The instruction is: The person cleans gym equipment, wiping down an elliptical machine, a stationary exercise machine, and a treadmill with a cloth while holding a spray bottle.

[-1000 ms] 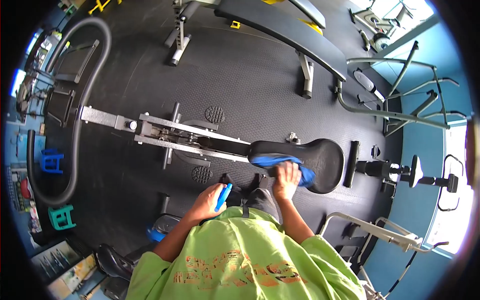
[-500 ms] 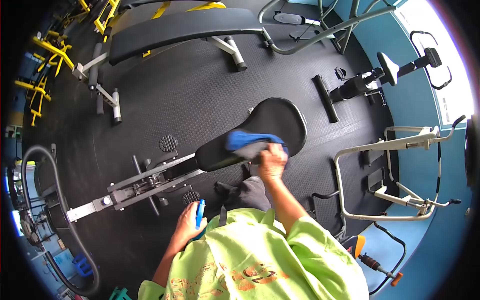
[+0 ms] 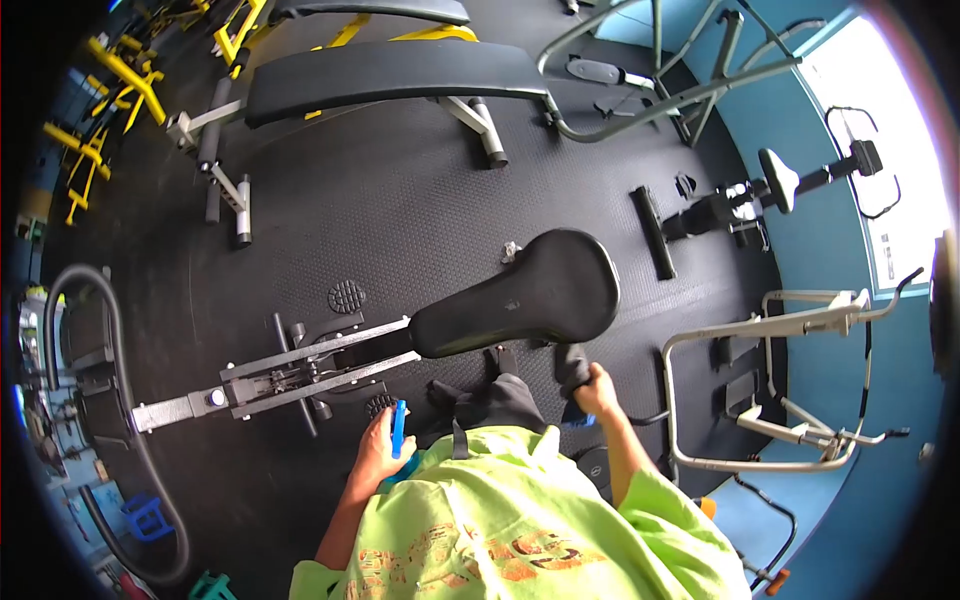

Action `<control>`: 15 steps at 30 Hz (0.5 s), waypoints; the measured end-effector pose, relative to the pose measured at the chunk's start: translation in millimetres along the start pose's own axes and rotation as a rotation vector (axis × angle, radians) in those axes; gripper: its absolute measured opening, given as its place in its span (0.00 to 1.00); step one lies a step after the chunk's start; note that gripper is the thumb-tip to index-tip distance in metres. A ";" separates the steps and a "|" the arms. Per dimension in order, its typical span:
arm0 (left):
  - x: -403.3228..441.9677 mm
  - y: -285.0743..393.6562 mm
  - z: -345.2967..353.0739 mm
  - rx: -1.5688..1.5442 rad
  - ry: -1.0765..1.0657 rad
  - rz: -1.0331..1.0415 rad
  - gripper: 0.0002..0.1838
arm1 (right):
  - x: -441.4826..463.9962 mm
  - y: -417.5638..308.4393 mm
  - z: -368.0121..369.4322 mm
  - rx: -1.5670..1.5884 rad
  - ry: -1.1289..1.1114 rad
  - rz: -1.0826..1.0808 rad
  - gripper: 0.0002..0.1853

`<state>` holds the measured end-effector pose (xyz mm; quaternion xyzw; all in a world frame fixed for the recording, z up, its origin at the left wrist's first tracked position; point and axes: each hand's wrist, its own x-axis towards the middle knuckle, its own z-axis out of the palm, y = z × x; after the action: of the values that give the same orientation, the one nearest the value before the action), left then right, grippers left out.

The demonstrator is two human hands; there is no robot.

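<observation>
A long black padded seat (image 3: 530,295) of an exercise machine lies in front of me, wide at its right end. Just off its near right edge, my right hand (image 3: 600,392) is closed around a blue and dark grey cloth (image 3: 573,368), which hangs bunched and apart from the seat. Down by my left side, my left hand (image 3: 378,448) grips what looks like a spray bottle with a bright blue head (image 3: 399,428). Most of its teal body is hidden by the hand and my green shirt (image 3: 500,510).
The machine's metal rail (image 3: 300,362) runs left to a curved black handlebar (image 3: 120,350). Across the far side stands a black bench (image 3: 390,80). A white-framed machine (image 3: 760,328) and an exercise bike (image 3: 778,180) stand along the right wall.
My right hand and the cloth have left the seat's top and moved right and toward me. The camera view has shifted slightly. My left hand still holds the bottle.
</observation>
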<state>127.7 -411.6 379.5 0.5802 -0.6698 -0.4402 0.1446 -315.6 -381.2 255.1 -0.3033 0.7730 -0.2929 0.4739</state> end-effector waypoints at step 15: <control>-28.9 -21.0 -10.1 -0.021 0.185 -0.070 0.27 | -31.5 -169.0 189.9 -0.935 -0.211 -0.987 0.43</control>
<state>156.7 -388.4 378.6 0.6397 -0.6285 -0.3965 0.1963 -98.9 -498.0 325.7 -0.8194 0.5393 -0.0792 0.1771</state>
